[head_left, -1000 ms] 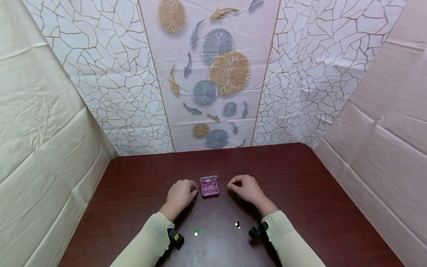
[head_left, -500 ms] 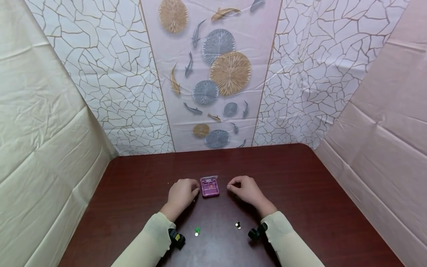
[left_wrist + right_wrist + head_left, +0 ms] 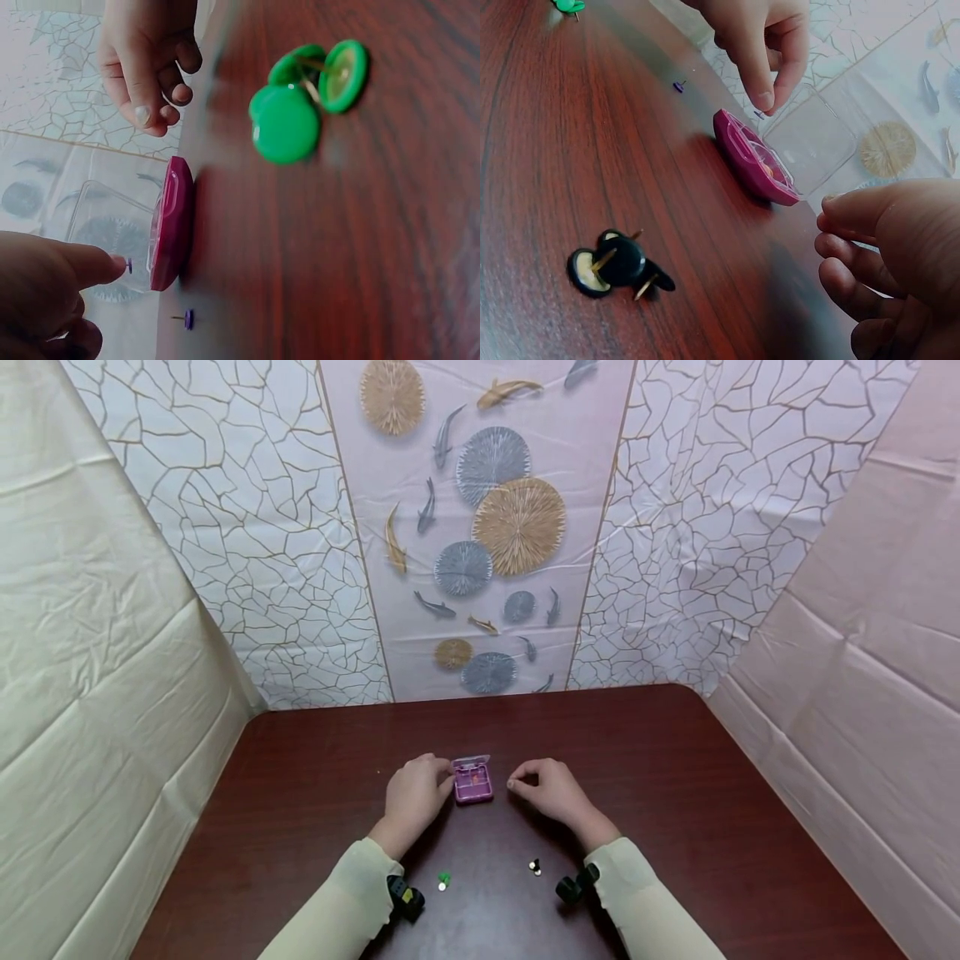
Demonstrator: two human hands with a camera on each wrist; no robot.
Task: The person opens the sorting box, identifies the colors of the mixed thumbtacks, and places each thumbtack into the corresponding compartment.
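Note:
My left hand [image 3: 417,789] pinches a small purple thumbtack [image 3: 759,115] between thumb and forefinger, at the left edge of a magenta box [image 3: 472,795]. The box stands with its clear lid [image 3: 814,139] raised, and an orange piece [image 3: 769,171] shows inside one compartment. My right hand [image 3: 553,789] hovers to the right of the box, its fingers loosely bent with nothing seen between them. Another purple thumbtack [image 3: 188,319] lies on the table near the box, on the left hand's side.
Several green thumbtacks [image 3: 286,124] lie nearer to me, left of the middle of the dark red wooden table [image 3: 637,743]. Several black thumbtacks [image 3: 622,262] lie right of the middle. Patterned cloth [image 3: 420,677] hangs behind the far edge.
My left hand has moved right and slightly up, from beside the box to its left edge. The right hand has shifted only slightly toward the box.

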